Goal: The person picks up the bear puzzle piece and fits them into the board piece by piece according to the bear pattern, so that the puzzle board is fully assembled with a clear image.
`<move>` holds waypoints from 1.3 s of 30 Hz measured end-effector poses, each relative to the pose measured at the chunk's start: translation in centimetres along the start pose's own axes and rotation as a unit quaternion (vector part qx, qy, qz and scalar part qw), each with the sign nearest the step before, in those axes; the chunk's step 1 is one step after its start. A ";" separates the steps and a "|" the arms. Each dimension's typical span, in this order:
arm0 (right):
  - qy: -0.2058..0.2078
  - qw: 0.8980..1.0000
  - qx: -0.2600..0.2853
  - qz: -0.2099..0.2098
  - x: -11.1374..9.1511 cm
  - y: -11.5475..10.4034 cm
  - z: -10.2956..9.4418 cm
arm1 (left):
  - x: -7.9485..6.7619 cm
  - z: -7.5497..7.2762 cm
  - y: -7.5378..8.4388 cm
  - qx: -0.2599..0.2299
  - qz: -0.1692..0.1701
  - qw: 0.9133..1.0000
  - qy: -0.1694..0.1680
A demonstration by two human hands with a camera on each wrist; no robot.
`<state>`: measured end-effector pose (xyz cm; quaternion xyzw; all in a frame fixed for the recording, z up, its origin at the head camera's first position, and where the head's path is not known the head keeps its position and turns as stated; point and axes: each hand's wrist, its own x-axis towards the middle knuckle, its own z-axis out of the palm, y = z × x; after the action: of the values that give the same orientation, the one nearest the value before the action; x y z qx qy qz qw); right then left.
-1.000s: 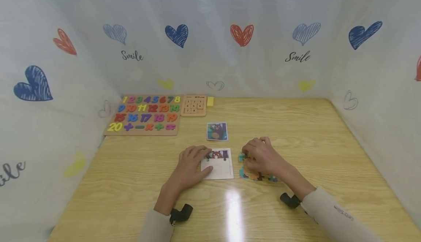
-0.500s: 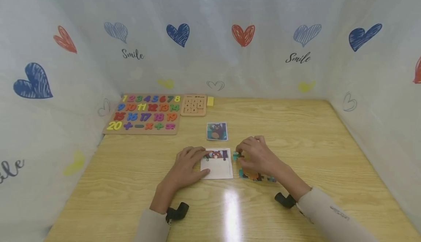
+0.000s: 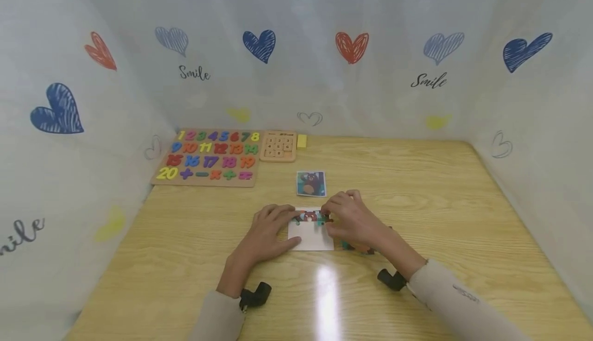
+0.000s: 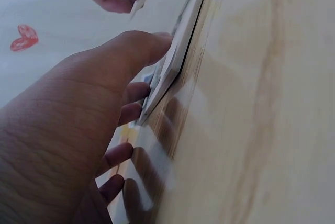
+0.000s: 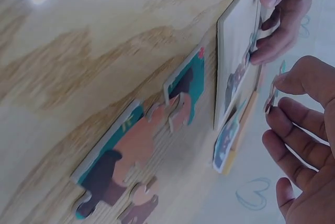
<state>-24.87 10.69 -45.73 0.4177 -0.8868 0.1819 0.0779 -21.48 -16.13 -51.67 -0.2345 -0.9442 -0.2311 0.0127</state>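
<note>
My right hand (image 3: 354, 220) pinches a jigsaw puzzle piece (image 5: 271, 96) between thumb and forefinger, over the right side of a white puzzle tray (image 3: 311, 236). In the head view this piece is mostly behind the fingers; the right wrist view shows it edge-on, held off the tray. Along the tray's top lies a strip of fitted pieces with a brown bear's face (image 3: 309, 216). At the left edge my left hand (image 3: 266, 235) rests with extended fingers, its thumb touching the tray. Several loose puzzle pieces (image 5: 131, 145) lie to the tray's right, partly under my right hand.
Behind the tray lies a bear picture card (image 3: 311, 184). Farther back on the left are a colourful number board (image 3: 208, 156), a wooden sliding number puzzle (image 3: 278, 147) and a small yellow block (image 3: 302, 141). Heart-printed curtains stand around the wooden table (image 3: 440, 197).
My right hand has moved left from the loose pieces to above the tray, carrying a puzzle piece. My left hand stays on the tray's left edge. The head view has shifted slightly.
</note>
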 end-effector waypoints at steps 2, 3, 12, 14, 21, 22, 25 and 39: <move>-0.004 1.000 -0.006 -0.005 0.3 -0.2 0.1 | 0.0 -0.1 0.1 -0.006 -0.002 1.000 -0.003; -0.005 1.000 -0.009 -0.007 0.4 -0.3 0.2 | 0.0 -0.1 0.2 -0.007 -0.003 1.000 -0.005; -0.013 1.000 -0.010 -0.016 1.3 -1.0 1.0 | 0.0 -0.1 0.1 -0.010 0.000 1.000 0.000; -0.013 1.000 -0.009 -0.018 1.4 -1.1 1.3 | 0.0 0.0 0.1 -0.012 -0.002 1.000 -0.001; -0.021 0.999 -0.018 -0.019 2.1 -1.4 2.1 | 0.0 0.0 0.1 -0.012 -0.005 1.000 -0.004; -0.023 0.999 -0.019 -0.018 2.2 -1.5 2.2 | -0.1 -0.1 0.1 -0.010 -0.005 1.000 -0.004; -0.036 0.999 -0.017 -0.011 2.5 -1.8 2.4 | 0.0 -0.1 0.0 -0.007 0.001 1.000 0.002; -0.059 0.998 -0.028 0.005 3.5 -2.5 4.1 | -0.1 -0.2 -0.3 -0.006 0.011 1.000 0.007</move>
<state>-25.13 5.14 -47.88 0.4210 -0.8967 0.1321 0.0358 -21.53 -16.47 -51.61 -0.2433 -0.9400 -0.2384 0.0205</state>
